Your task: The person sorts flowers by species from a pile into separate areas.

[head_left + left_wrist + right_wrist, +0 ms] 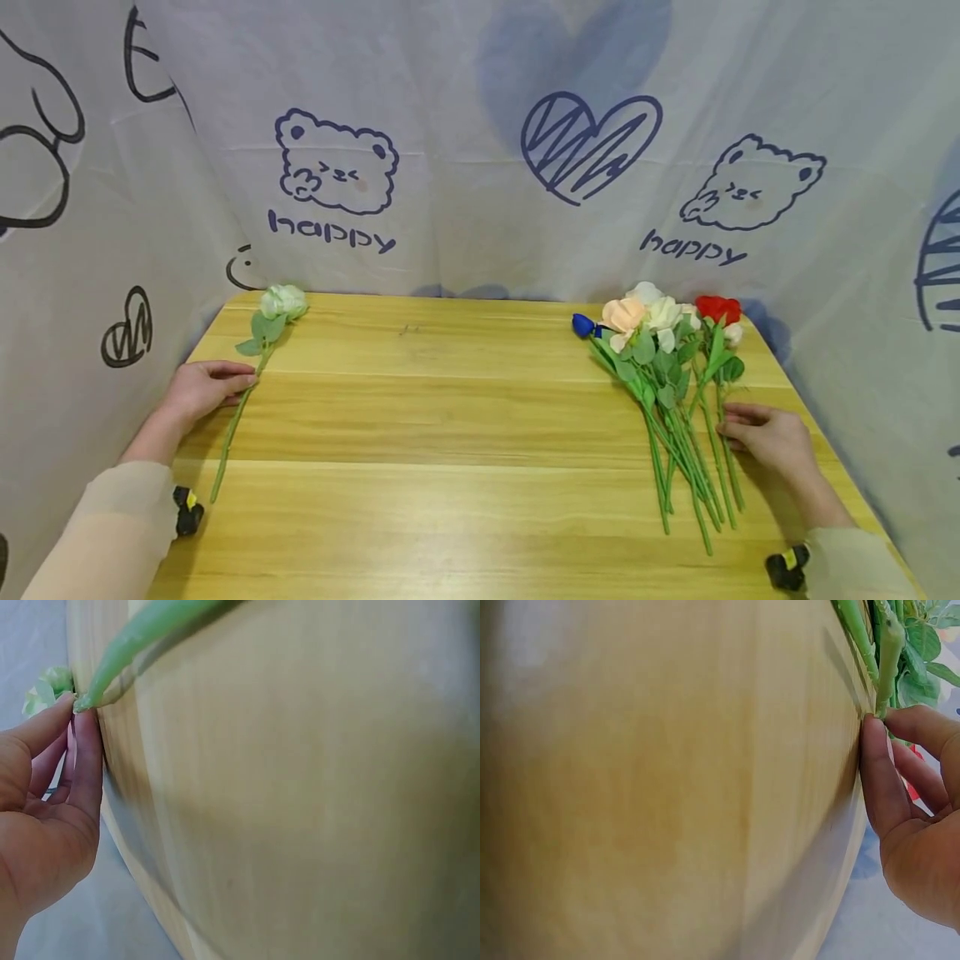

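Pinching the pale green rose (283,302) by its stem (228,446) in my left hand (208,389), table's (420,500) left side, presumably avoiding crushing it; my right hand (772,437) is pinching the flower bunch's (663,367) outermost stem (734,468), table's right side, likely easiest reached.

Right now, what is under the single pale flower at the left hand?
Beneath the pale flower is the wooden table, visible along both sides of the lower stem. Whatever the flower itself covers cannot be seen.
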The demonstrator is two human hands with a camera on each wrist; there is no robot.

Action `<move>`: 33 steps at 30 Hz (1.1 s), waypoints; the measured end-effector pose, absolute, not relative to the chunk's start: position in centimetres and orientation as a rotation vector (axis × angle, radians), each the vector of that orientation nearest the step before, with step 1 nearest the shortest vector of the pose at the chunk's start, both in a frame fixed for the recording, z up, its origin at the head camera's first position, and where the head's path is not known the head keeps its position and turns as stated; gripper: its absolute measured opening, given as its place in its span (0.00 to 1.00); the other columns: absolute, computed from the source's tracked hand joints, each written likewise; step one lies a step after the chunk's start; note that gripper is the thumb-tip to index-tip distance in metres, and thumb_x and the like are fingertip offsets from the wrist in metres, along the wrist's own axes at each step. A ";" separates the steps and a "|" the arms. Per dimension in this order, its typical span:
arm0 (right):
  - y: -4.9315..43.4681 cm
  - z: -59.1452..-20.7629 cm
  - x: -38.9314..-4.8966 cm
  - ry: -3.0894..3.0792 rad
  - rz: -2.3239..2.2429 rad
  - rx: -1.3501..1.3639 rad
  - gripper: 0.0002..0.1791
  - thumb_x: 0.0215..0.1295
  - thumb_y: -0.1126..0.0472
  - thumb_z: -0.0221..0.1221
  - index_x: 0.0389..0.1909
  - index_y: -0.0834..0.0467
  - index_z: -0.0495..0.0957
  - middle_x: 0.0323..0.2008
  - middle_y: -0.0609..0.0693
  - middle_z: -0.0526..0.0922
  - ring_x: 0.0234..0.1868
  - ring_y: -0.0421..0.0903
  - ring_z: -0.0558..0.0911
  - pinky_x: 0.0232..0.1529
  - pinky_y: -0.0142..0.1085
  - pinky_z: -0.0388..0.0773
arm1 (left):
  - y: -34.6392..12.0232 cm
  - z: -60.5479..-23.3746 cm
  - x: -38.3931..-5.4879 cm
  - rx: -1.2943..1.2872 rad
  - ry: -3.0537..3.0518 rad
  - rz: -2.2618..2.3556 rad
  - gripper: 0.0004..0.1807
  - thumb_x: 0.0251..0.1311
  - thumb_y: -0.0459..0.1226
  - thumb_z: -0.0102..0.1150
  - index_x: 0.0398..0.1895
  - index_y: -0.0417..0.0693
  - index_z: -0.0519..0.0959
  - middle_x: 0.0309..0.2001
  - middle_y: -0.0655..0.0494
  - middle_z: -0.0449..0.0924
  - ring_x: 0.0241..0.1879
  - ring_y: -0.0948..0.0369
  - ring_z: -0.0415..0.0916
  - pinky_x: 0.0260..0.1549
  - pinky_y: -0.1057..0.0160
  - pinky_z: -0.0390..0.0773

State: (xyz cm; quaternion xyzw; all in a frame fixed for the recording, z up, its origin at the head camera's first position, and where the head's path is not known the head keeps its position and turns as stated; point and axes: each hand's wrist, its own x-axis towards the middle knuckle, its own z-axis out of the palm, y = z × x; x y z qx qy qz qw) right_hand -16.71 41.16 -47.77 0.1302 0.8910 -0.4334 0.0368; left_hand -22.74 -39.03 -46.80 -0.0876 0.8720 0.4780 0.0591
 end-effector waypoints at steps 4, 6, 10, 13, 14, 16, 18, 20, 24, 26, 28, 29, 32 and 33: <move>41.3 -47.7 -16.6 2.724 -1.360 0.438 0.30 0.73 0.60 0.64 0.67 0.74 0.72 0.43 0.57 0.90 0.31 0.37 0.88 0.35 0.35 0.88 | -39.0 -46.9 -22.6 -0.272 2.649 1.458 0.28 0.75 0.39 0.60 0.64 0.20 0.72 0.41 0.60 0.84 0.32 0.76 0.79 0.35 0.69 0.87; 41.2 -47.7 -16.6 2.729 -1.367 0.460 0.30 0.72 0.60 0.65 0.67 0.74 0.73 0.42 0.55 0.90 0.30 0.37 0.88 0.34 0.35 0.88 | -39.0 -47.0 -22.5 -0.288 2.662 1.475 0.29 0.77 0.40 0.57 0.65 0.20 0.70 0.46 0.50 0.83 0.33 0.77 0.78 0.36 0.69 0.87; 40.9 -47.5 -16.3 2.749 -1.386 0.501 0.29 0.72 0.61 0.65 0.66 0.75 0.73 0.40 0.52 0.90 0.29 0.37 0.88 0.33 0.34 0.88 | -38.2 -46.5 -22.1 -0.368 2.765 1.467 0.31 0.79 0.44 0.51 0.68 0.23 0.69 0.57 0.32 0.76 0.35 0.73 0.78 0.35 0.71 0.85; 40.6 -47.3 -16.1 2.762 -1.405 0.513 0.28 0.71 0.62 0.64 0.65 0.74 0.74 0.39 0.49 0.90 0.28 0.36 0.88 0.33 0.33 0.88 | -36.4 -45.1 -21.9 -0.424 2.886 1.414 0.30 0.78 0.47 0.50 0.68 0.29 0.71 0.62 0.31 0.74 0.44 0.59 0.80 0.35 0.72 0.78; 40.5 -47.3 -16.1 2.768 -1.409 0.509 0.27 0.71 0.62 0.64 0.65 0.75 0.75 0.38 0.50 0.90 0.28 0.35 0.88 0.33 0.33 0.88 | -35.5 -44.5 -21.8 -0.420 2.926 1.405 0.29 0.77 0.47 0.50 0.68 0.31 0.73 0.62 0.33 0.75 0.48 0.54 0.80 0.35 0.73 0.76; 40.4 -47.3 -16.0 2.782 -1.414 0.499 0.26 0.72 0.63 0.63 0.64 0.74 0.75 0.39 0.52 0.90 0.29 0.34 0.87 0.34 0.32 0.88 | -33.4 -43.2 -21.8 -0.364 2.996 1.420 0.28 0.77 0.47 0.51 0.67 0.34 0.75 0.62 0.35 0.76 0.55 0.47 0.77 0.37 0.74 0.72; 40.2 -47.3 -15.9 2.800 -1.414 0.490 0.25 0.73 0.63 0.62 0.64 0.74 0.76 0.42 0.55 0.90 0.29 0.32 0.87 0.34 0.31 0.87 | -30.8 -41.9 -22.0 -0.272 3.025 1.507 0.26 0.77 0.46 0.53 0.65 0.35 0.76 0.62 0.37 0.77 0.58 0.45 0.77 0.40 0.75 0.73; 40.2 -47.4 -15.8 2.814 -1.425 0.494 0.24 0.73 0.63 0.62 0.64 0.73 0.76 0.41 0.54 0.90 0.29 0.31 0.86 0.34 0.30 0.87 | -28.0 -40.9 -22.3 -0.163 3.029 1.621 0.23 0.77 0.44 0.55 0.64 0.36 0.77 0.60 0.40 0.79 0.57 0.50 0.78 0.42 0.77 0.74; 40.0 -47.6 -15.8 2.797 -1.502 0.537 0.26 0.73 0.62 0.64 0.65 0.73 0.76 0.35 0.38 0.86 0.30 0.27 0.84 0.35 0.28 0.87 | -22.5 -39.9 -22.9 0.023 2.921 1.864 0.20 0.76 0.41 0.59 0.63 0.37 0.78 0.56 0.42 0.81 0.52 0.60 0.77 0.48 0.77 0.76; 39.8 -47.5 -15.9 2.771 -1.550 0.569 0.27 0.72 0.61 0.64 0.66 0.73 0.75 0.32 0.30 0.83 0.31 0.26 0.84 0.35 0.27 0.86 | -20.0 -39.8 -23.1 0.109 2.840 1.950 0.19 0.75 0.39 0.59 0.63 0.36 0.78 0.55 0.41 0.81 0.52 0.59 0.78 0.49 0.75 0.78; 39.6 -47.4 -16.0 2.747 -1.583 0.600 0.28 0.73 0.60 0.65 0.67 0.72 0.74 0.32 0.29 0.83 0.31 0.26 0.83 0.35 0.27 0.86 | -17.5 -39.9 -23.3 0.185 2.778 2.003 0.18 0.74 0.36 0.60 0.62 0.37 0.78 0.55 0.41 0.81 0.53 0.54 0.79 0.50 0.72 0.80; 39.5 -47.3 -15.9 2.738 -1.597 0.606 0.29 0.73 0.60 0.65 0.67 0.72 0.74 0.32 0.29 0.83 0.31 0.25 0.83 0.36 0.27 0.86 | -16.3 -40.0 -23.4 0.227 2.748 2.017 0.18 0.74 0.35 0.60 0.62 0.37 0.78 0.54 0.42 0.82 0.54 0.53 0.79 0.51 0.70 0.81; 39.4 -47.1 -15.9 2.706 -1.649 0.644 0.30 0.73 0.58 0.65 0.68 0.72 0.73 0.33 0.32 0.85 0.31 0.26 0.83 0.36 0.26 0.86 | -12.5 -40.6 -23.6 0.361 2.661 2.057 0.16 0.73 0.34 0.62 0.60 0.39 0.80 0.53 0.43 0.83 0.53 0.51 0.80 0.51 0.63 0.82; 39.3 -47.0 -15.9 2.699 -1.665 0.653 0.30 0.73 0.57 0.66 0.68 0.71 0.73 0.33 0.32 0.85 0.32 0.26 0.83 0.36 0.26 0.86 | -11.2 -40.8 -23.6 0.411 2.632 2.060 0.16 0.73 0.34 0.62 0.60 0.39 0.80 0.53 0.44 0.83 0.53 0.51 0.80 0.51 0.61 0.82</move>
